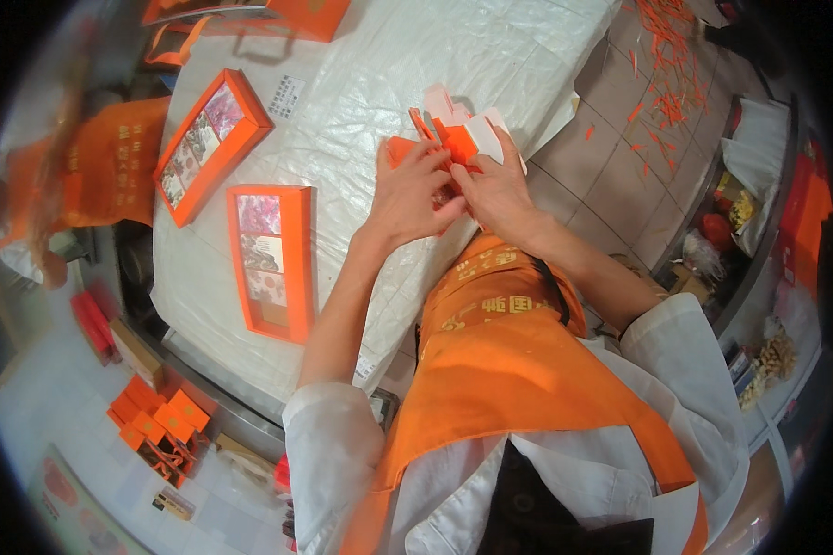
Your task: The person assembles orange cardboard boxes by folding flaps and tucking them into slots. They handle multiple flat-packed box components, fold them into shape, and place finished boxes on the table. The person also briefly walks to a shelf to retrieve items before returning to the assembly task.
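Over the table's right edge, my left hand [407, 192] and my right hand [496, 192] are close together on a small piece of folded card [460, 141], orange on one side and white on the other. Its flaps stand up past my fingertips, partly unfolded. My left fingers curl over its near left side; those of my right hand grip it from the right. What lies under my fingers is hidden. To the left of my hands lies an orange gift box [298, 264] with a clear window, and a second windowed gift box [242, 139] rests tilted behind it.
White plastic sheeting [351, 102] covers the table. A larger orange box [310, 17] stands at the far edge. At left is another person in an orange apron [116, 166]. Small orange bags [162, 421] sit lower left; orange strips [666, 55] litter the tiled floor. Shelves [749, 305] stand right.
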`<state>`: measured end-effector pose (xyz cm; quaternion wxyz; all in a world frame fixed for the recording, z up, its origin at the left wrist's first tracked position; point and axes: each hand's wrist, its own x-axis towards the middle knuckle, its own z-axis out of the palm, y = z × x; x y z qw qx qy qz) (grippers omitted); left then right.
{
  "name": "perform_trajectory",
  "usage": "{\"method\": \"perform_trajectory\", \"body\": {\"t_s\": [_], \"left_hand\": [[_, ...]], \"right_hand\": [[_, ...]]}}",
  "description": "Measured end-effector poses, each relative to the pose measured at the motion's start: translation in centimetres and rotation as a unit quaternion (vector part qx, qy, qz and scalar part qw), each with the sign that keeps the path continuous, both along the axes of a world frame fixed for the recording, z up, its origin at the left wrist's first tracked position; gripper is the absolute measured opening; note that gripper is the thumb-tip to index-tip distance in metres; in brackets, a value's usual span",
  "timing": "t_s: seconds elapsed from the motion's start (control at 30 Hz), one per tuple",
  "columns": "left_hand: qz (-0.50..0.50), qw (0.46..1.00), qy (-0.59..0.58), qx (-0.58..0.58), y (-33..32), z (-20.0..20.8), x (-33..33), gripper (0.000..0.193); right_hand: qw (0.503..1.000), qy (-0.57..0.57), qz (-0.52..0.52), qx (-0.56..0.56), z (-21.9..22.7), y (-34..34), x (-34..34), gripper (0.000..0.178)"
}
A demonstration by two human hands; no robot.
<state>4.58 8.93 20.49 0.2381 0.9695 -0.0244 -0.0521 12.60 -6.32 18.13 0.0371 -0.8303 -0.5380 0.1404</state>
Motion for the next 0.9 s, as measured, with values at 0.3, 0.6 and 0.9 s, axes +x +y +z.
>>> {"method": "perform_trajectory", "body": {"t_s": [0.3, 0.6, 0.9], "left_hand": [[0.600, 0.704, -0.014, -0.378, 2.3, -8.7, -10.8, 0.057], [0.685, 0.534, 0.004, -0.495, 2.4, -18.8, -18.6, 0.043], [0.675, 0.661, 0.019, -0.327, -0.8, -21.5, -18.2, 0.052]], "right_hand": [[0.725, 0.526, -0.214, 0.389, 0.9, 0.2, 1.1, 0.024], [0.867, 0.409, -0.278, 0.069, -15.9, -1.6, -2.1, 0.050], [0.678, 0.632, -0.375, -0.018, -17.3, 2.3, -0.3, 0.047]]}}
